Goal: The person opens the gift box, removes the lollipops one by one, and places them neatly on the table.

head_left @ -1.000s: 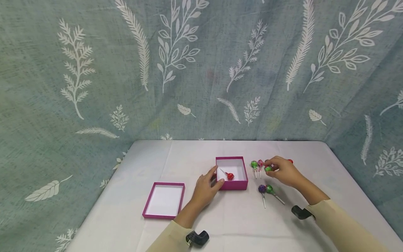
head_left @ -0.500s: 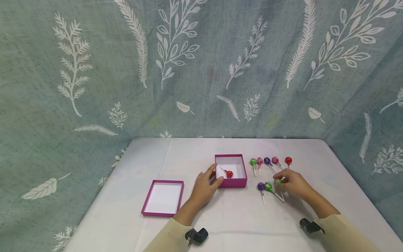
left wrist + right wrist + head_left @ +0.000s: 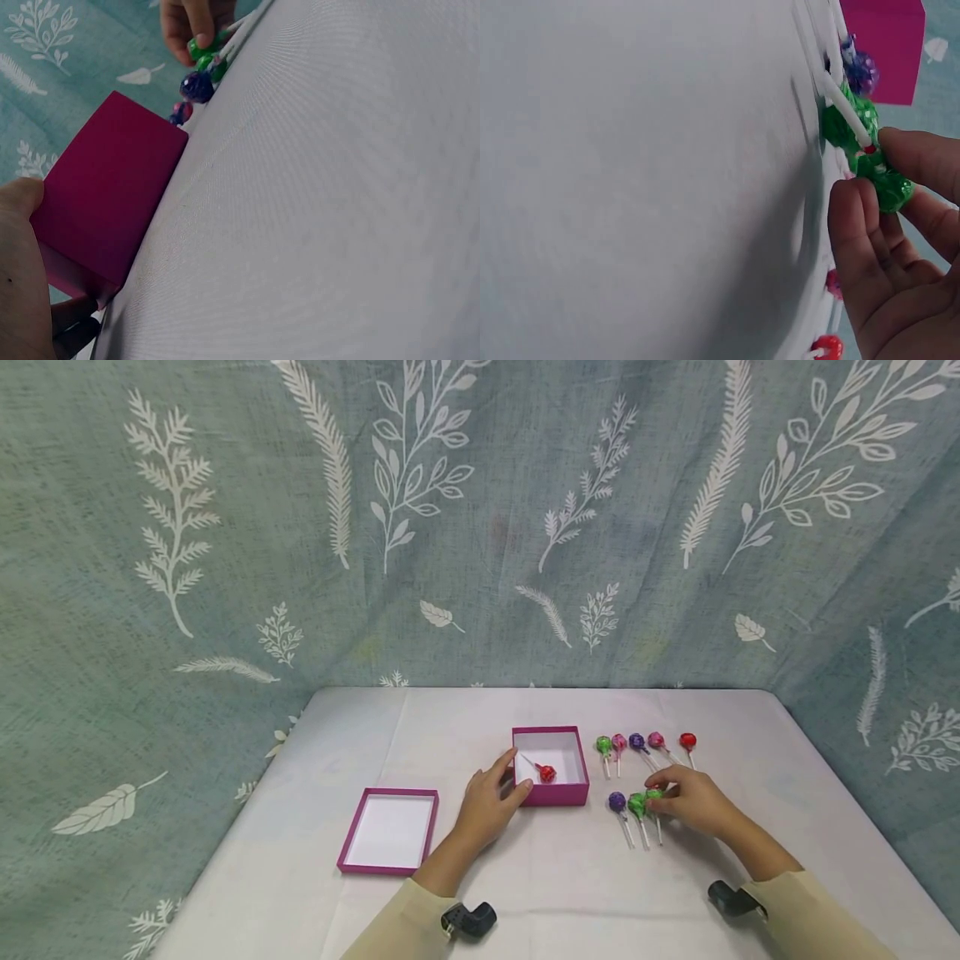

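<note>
My left hand [image 3: 489, 810] holds the near left corner of an open magenta box [image 3: 557, 795], thumb at the front and fingers along the side. Inside the white interior lies a red lollipop [image 3: 547, 773]. With my right hand [image 3: 693, 802] I pinch a green lollipop [image 3: 892, 191] by its wrapped head, its stick pointing toward me. Right beside it on the table are another green lollipop [image 3: 637, 803] and a purple lollipop [image 3: 617, 802], sticks also toward me. In the left wrist view, the box's magenta wall [image 3: 112, 187] stands by my thumb.
Behind my right hand, a back row holds a green lollipop [image 3: 603, 745], a pink one [image 3: 618, 742], a dark purple one [image 3: 637, 742], another pink one [image 3: 656, 740] and a red one [image 3: 687, 741]. The box lid [image 3: 390, 831] lies upturned at left on the white table [image 3: 570, 885].
My right hand has brought the green lollipop from the back row toward me, beside the front pair. The front green lollipop's stick has swung round toward me. My left hand stays on the box.
</note>
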{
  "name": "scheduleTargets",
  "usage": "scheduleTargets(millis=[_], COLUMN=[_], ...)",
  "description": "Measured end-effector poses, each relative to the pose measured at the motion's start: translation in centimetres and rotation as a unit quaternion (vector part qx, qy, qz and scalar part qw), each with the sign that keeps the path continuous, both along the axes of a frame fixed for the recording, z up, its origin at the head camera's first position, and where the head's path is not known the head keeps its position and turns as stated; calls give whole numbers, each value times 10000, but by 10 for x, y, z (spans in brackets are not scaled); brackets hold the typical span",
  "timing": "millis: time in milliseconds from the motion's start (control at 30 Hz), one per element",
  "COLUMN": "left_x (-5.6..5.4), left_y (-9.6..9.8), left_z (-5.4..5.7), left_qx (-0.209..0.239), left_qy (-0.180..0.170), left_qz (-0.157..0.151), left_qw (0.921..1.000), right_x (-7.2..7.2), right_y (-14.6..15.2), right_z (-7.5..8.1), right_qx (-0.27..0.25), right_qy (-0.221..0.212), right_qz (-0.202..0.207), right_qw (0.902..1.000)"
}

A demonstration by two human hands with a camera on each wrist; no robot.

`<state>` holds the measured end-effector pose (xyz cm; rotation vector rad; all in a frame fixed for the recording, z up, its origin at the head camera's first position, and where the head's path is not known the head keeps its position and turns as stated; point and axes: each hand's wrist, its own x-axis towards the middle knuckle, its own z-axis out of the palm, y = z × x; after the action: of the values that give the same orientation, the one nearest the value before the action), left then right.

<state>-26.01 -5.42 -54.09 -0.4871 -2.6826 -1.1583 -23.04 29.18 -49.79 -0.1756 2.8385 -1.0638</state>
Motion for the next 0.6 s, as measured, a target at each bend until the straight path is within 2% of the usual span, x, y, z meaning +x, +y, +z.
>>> scheduleTargets(millis=[233,367,600], left_x=[-1,-1,-1], left_y=[0,0,0], left_z=[-2,-2,-1], left_qx=[-60,-72,-54], left_qy=[-61,-97,-8], left_qz=[56,25,20], left_qw=[9999,9999,10000], right_x=[-4,-5,-7], right_y=[8,10,11], right_z=[-3,-6,-7], right_qx=[68,29,37], right_qy=[-189,-378,-413], right_qz=[49,-105,-121], right_qw=[9998,9992,9991])
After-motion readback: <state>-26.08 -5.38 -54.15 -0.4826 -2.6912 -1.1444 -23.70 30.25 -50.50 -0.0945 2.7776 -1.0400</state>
